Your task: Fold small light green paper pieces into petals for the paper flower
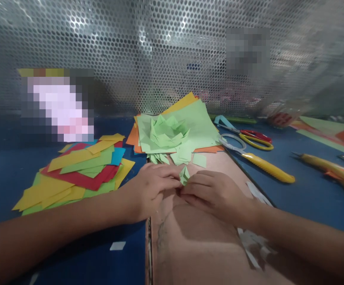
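Between my two hands is a small folded piece of green paper [184, 175], its pointed tip standing up above the fingers. My left hand [155, 186] grips it from the left, fingers closed together. From the right, my right hand [212, 192] pinches the same piece; the lower part is hidden by the fingers. Just beyond lie loose green paper pieces [199, 160] on the tan board [186, 257]. Behind them a ring of folded green paper [169, 132] with pointed edges rests on a stack of coloured sheets [203, 130].
Yellow, red, green and blue paper pieces [79, 170] are piled on the left. To the right lie yellow-handled scissors [267, 168], red-and-yellow-handled scissors [257, 138] and a yellow glue gun [329, 170]. White paper scraps [253, 249] lie by my right forearm. A perforated metal panel [115, 47] stands behind.
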The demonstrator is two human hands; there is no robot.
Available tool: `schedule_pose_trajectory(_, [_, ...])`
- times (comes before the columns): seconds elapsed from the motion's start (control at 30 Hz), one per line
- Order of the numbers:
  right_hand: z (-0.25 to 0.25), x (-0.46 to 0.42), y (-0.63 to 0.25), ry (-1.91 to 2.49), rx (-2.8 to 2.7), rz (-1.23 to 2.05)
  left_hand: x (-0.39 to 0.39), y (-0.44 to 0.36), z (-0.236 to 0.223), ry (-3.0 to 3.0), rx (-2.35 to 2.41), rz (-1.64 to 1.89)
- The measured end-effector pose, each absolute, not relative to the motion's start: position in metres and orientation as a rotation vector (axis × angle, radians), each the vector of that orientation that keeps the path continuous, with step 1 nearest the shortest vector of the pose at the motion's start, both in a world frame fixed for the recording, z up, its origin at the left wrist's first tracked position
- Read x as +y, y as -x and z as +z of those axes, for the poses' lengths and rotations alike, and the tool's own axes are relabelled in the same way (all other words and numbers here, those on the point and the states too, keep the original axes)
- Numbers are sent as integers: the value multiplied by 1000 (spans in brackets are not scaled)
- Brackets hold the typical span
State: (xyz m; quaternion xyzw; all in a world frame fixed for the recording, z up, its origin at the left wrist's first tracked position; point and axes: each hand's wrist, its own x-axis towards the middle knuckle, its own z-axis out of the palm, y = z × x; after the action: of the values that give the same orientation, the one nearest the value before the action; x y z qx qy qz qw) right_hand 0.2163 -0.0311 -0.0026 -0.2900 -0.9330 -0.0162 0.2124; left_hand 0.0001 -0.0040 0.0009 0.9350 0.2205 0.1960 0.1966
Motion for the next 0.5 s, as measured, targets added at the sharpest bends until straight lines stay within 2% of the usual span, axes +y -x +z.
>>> schedule_pose_trajectory(0.4, [-3, -35, -209, 857, -2541, -231, -3, 0, -2, -2583, 651, 574])
schedule_pose_trajectory(0.5, [-2, -32, -210, 854, -2569, -181, -3, 1, -2, -2583, 651, 552])
